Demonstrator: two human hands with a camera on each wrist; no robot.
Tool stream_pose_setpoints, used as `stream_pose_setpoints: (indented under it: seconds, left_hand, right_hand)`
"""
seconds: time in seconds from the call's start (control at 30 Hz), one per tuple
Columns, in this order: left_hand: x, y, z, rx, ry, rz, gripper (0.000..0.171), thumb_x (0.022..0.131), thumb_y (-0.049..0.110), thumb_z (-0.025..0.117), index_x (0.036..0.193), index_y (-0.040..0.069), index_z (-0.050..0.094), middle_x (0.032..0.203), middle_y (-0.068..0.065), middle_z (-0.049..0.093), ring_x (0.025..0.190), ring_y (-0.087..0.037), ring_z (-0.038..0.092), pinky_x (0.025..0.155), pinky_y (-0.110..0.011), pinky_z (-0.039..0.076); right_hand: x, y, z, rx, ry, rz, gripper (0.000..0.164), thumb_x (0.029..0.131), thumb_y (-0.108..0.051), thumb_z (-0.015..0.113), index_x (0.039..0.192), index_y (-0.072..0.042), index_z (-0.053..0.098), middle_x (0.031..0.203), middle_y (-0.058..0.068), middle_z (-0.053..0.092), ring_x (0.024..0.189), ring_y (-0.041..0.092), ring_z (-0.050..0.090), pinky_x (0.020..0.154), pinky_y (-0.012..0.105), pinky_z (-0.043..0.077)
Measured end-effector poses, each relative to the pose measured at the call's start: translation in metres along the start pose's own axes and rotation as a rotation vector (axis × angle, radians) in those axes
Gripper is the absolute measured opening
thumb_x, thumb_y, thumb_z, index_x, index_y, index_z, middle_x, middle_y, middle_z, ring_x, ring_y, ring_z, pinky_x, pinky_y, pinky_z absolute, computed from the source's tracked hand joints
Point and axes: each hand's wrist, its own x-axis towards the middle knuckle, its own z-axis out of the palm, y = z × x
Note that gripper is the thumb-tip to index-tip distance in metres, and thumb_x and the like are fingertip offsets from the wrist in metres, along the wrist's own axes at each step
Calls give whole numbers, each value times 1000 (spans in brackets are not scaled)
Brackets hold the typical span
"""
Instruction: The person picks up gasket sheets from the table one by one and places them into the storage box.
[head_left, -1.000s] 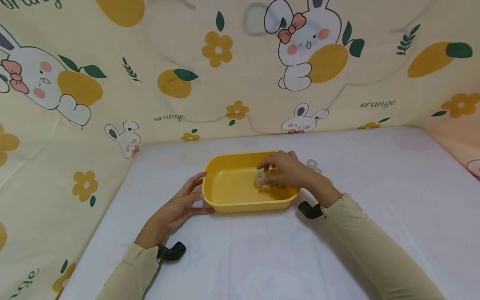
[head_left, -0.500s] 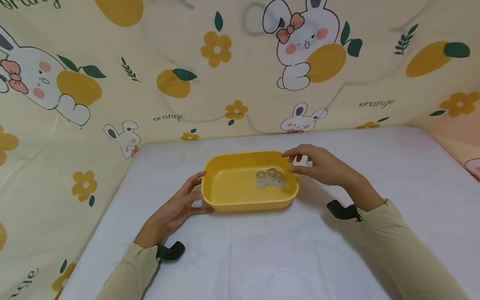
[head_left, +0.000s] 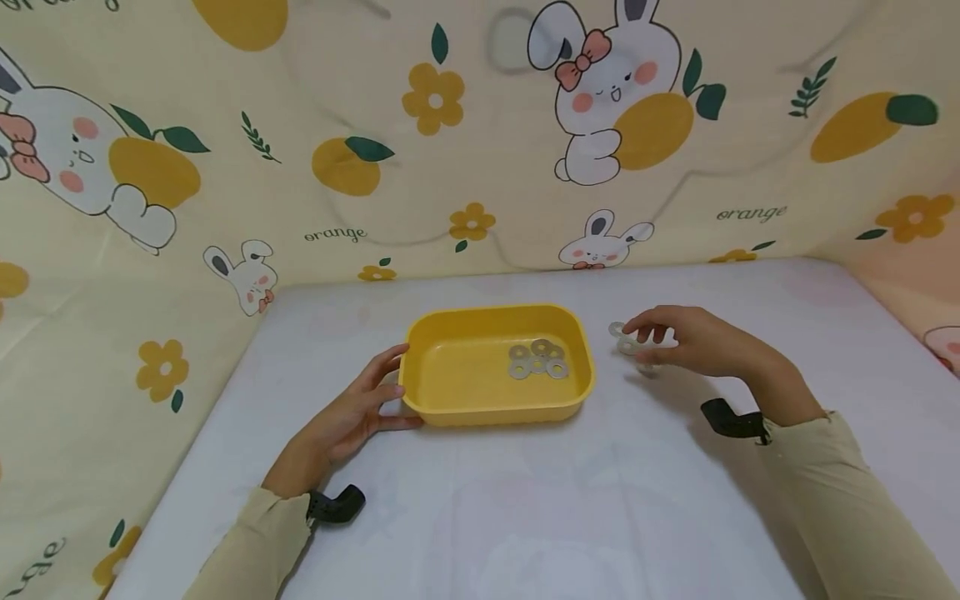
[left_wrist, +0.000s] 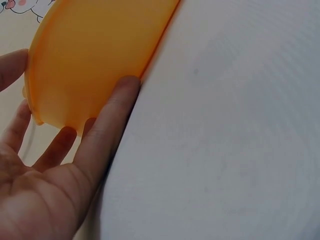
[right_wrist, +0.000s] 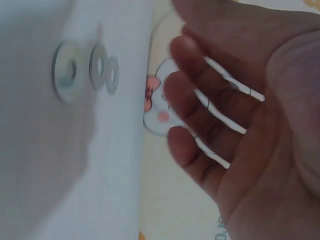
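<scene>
A yellow plastic tray (head_left: pixel 465 417) lies on the white-covered table, several flat metal washers (head_left: pixel 519 369) in its right half. My left hand (head_left: pixel 348 421) holds the tray's left end; in the left wrist view the thumb (left_wrist: pixel 112 120) lies along its near wall and the other fingers reach round the end. To the right of the tray, my right hand (head_left: pixel 697 340) hovers over loose washers (head_left: pixel 627 346), fingers loosely bent and nothing between them. The right wrist view shows three washers, the nearest washer (right_wrist: pixel 60 75) apart from the fingertips (right_wrist: pixel 182 90).
Behind the table hangs a cream cloth (head_left: pixel 465 150) printed with rabbits and oranges. A pinkish cloth (head_left: pixel 922 283) borders the right side. Each wrist carries a black camera mount, the left mount (head_left: pixel 337 505) and the right mount (head_left: pixel 731 418).
My right hand has come out of the tray, leaving the washers in it uncovered, and moved right to the loose washers on the table. The left hand stays at the tray.
</scene>
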Motion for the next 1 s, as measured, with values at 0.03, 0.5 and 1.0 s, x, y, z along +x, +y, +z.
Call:
stream_pose_setpoints:
  seconds: [0.03, 0.5, 1.0]
  left_hand:
    - [0, 0, 0, -1, 1, 0, 61, 102, 9, 50, 155, 29, 26, 161, -1, 14, 124, -30, 56, 96, -53, 56]
    - [-2, -1, -2, -5, -26, 8, 63, 103, 9, 49, 157, 25, 21, 162, -2, 11, 122, -28, 58, 97, -52, 55]
    - [-1, -2, -3, -19, -33, 4, 63, 102, 11, 52, 155, 28, 24, 160, -1, 12, 121, -27, 60, 96, -52, 55]
  right_hand:
    - [-1, 2, -1, -5, -16, 21, 41, 88, -26, 75, 126, -14, 65, 106, -1, 65, 99, 19, 55, 82, 34, 50]
    - [7, 12, 11, -122, -155, 142, 34, 89, -28, 73, 115, -7, 67, 105, 8, 65, 95, 24, 57, 86, 45, 54]
    - [14, 16, 19, -112, -167, 131, 29, 88, -28, 76, 103, -6, 65, 96, 5, 60, 91, 21, 53, 83, 40, 53]
